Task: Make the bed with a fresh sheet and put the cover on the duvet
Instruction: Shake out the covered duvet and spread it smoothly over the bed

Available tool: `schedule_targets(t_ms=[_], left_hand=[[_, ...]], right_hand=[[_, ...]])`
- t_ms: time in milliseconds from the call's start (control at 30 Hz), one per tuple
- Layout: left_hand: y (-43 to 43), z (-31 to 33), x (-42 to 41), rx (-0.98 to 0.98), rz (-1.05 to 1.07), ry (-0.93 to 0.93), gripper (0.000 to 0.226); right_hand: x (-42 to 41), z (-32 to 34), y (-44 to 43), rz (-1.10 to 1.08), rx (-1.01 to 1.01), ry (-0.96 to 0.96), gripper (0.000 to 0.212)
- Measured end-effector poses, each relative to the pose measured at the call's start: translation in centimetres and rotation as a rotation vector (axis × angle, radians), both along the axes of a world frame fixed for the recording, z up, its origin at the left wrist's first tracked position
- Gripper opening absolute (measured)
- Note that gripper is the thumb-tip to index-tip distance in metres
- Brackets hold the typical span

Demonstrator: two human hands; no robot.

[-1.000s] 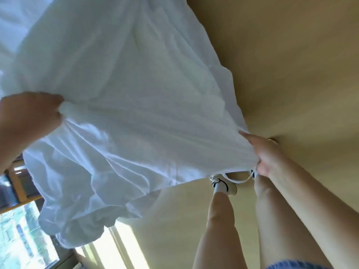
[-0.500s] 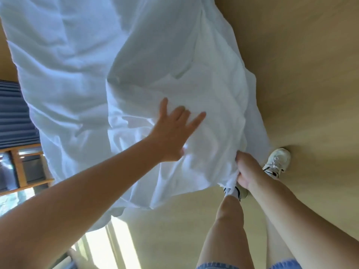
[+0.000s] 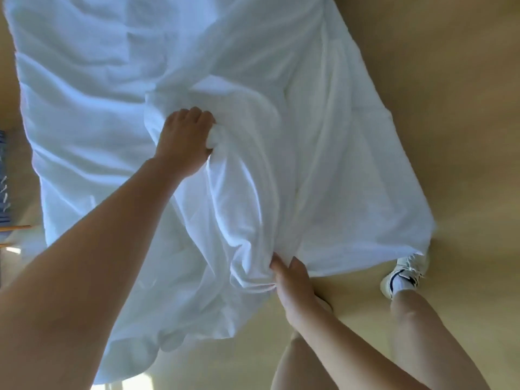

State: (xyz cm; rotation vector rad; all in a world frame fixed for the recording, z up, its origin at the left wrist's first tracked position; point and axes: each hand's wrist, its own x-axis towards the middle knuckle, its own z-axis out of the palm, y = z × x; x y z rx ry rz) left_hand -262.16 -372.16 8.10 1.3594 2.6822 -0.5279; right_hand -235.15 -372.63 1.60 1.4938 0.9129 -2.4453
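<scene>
Pale wood floor [image 3: 464, 122] beneath white bedding [image 3: 98, 108] and sneaker [image 3: 405, 273].

Bright, even daylight. The cloth [image 3: 253, 108] reads bluish at upper left and nearly blown out at centre. A sunlit patch glares at the bottom edge, lower left. The floor [image 3: 464, 122] darkens toward upper right. Overall softness; wide-angle stretch at the edges.

A plain white cloth [image 3: 253, 80], tinged pale blue to the left of the left hand [image 3: 184, 142], is seen against a plain yellowish-tan floor [image 3: 450, 136], and a white shoe [image 3: 405, 273] with dark navy markings is shown right of the right hand [image 3: 294, 280].
</scene>
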Motion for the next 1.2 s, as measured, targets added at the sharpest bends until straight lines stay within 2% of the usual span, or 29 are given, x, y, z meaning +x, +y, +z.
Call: schedule_targets(t_ms=[67,133,200,267,333,400,433,500,567,667,733,800,833,900,967,1033,1133,1200], left_hand=[[-1.6,-0.3,0.5,0.122,0.007,-0.132,0.052],[-3.1,0.1,2.0,0.321,0.122,-0.330,0.060],[-4.3,1.5,4.4,0.544,0.343,-0.571,0.060],[-5.0,3.3,7.3,0.701,0.417,-0.776,0.064],[-4.8,4.1,9.1,0.643,0.298,-0.791,0.062],[-3.4,4.0,8.7,0.611,0.230,-0.708,0.032],[-2.4,4.0,7.7,0.633,0.262,-0.665,0.024],[-0.4,3.9,5.3,0.638,0.326,-0.539,0.038],[1.6,3.5,3.7,0.697,0.382,-0.473,0.040],[4.6,2.5,2.4,0.841,0.514,-0.554,0.038],[6.3,2.2,2.1,0.850,0.561,-0.637,0.038],[7.5,2.4,1.7,0.794,0.553,-0.664,0.039],[7.8,2.7,1.6,0.733,0.504,-0.623,0.037],[7.5,3.3,1.1,0.506,0.330,-0.421,0.040],[6.8,4.0,0.6,0.252,0.133,-0.227,0.076],[6.3,4.9,0.8,0.208,-0.083,-0.135,0.094],[6.3,4.8,1.4,0.150,-0.524,-0.133,0.080],[7.1,3.7,2.1,-0.025,-0.699,-0.128,0.063]], right_hand=[[-2.0,0.3,-0.2,-0.153,0.312,0.066,0.004],[-3.7,1.6,-0.7,-0.236,0.583,0.173,0.013],[-5.1,3.1,-1.4,-0.294,0.758,0.249,0.026],[-6.7,4.6,-1.6,-0.317,0.827,0.316,0.031],[-8.3,6.0,-1.1,-0.257,0.870,0.393,0.034],[-9.8,6.6,0.1,-0.125,0.896,0.418,0.034],[-10.1,6.7,0.9,-0.052,0.908,0.431,0.038],[-10.0,6.5,2.5,0.030,0.848,0.539,0.045],[-9.5,6.2,3.8,-0.062,0.717,0.502,0.048],[-9.3,4.7,5.1,-0.401,0.511,0.268,0.055],[-9.9,4.1,5.7,-0.478,0.376,0.174,0.058],[-10.3,3.9,5.9,-0.487,0.268,0.171,0.058],[-10.4,4.1,6.0,-0.483,0.230,0.190,0.055],[-10.5,4.6,6.5,-0.473,0.259,0.220,0.049],[-10.5,5.2,7.1,-0.427,0.414,0.207,0.041],[-10.7,6.0,7.5,-0.371,0.537,0.171,0.037],[-10.7,6.6,7.0,-0.239,0.653,0.099,0.024],[-10.0,6.4,5.8,-0.171,0.764,0.092,0.020]])
